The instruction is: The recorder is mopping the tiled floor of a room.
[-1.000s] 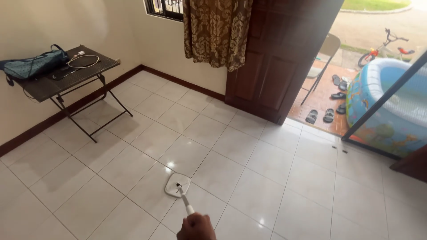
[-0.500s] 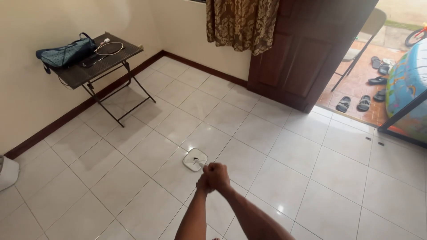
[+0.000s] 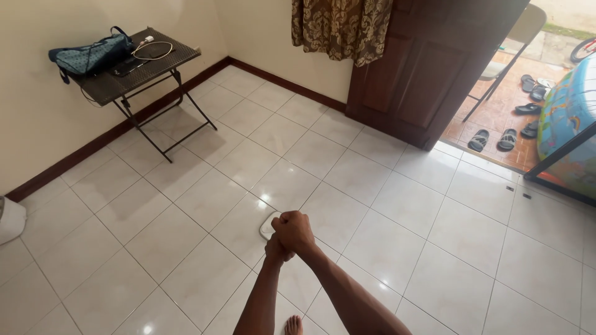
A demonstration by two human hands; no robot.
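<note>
Both my hands are stacked on the top of a mop handle, which they hide. My right hand (image 3: pixel 297 231) is on top in a fist, and my left hand (image 3: pixel 276 250) grips just below it. The white flat mop head (image 3: pixel 268 226) lies on the tiled floor, mostly covered by my hands, with only its left edge showing. My bare foot (image 3: pixel 293 325) shows at the bottom edge.
A black folding table (image 3: pixel 108 89) stands by the left wall with a teal bag (image 3: pixel 87 57) and a coiled cable (image 3: pixel 152 49) on it. A brown wooden door (image 3: pixel 422 68) stands open; sandals (image 3: pixel 493 141) and an inflatable pool (image 3: pixel 571 124) lie outside. A white object (image 3: pixel 9 218) sits at the left edge.
My view has tilted down and my hands have risen into the frame, covering the mop handle. The mop head has come closer to me.
</note>
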